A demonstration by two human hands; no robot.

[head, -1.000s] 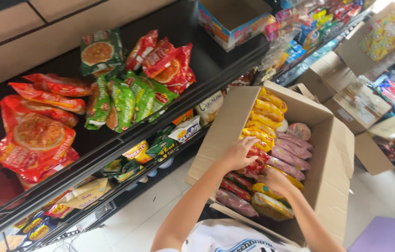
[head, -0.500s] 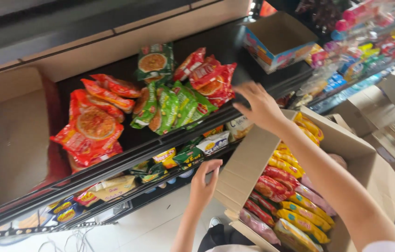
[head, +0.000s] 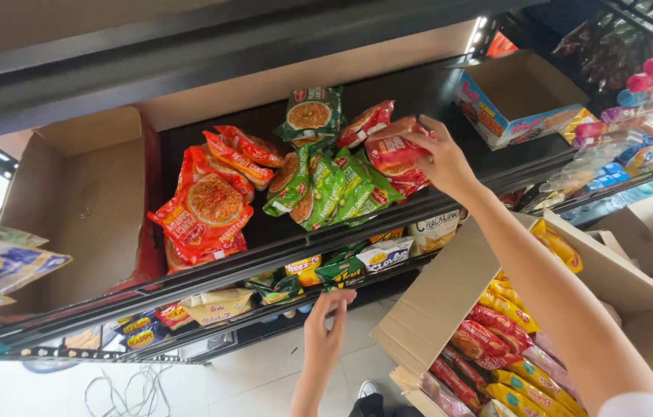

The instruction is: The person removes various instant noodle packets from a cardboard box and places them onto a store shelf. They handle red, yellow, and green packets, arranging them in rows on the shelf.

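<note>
Right hand (head: 441, 161) grips a red noodle packet (head: 393, 149) on the shelf (head: 434, 202), beside stocked packets. Left hand (head: 325, 328) open, empty. Carton (head: 450, 305) below remains mostly full.

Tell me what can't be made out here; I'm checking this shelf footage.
Head view:
- Right hand covers part of the red packet; grip unclear.
- Left hand reaches the lower shelf edge; contact unclear.
- Cardboard box cut off by the bottom edge.
</note>
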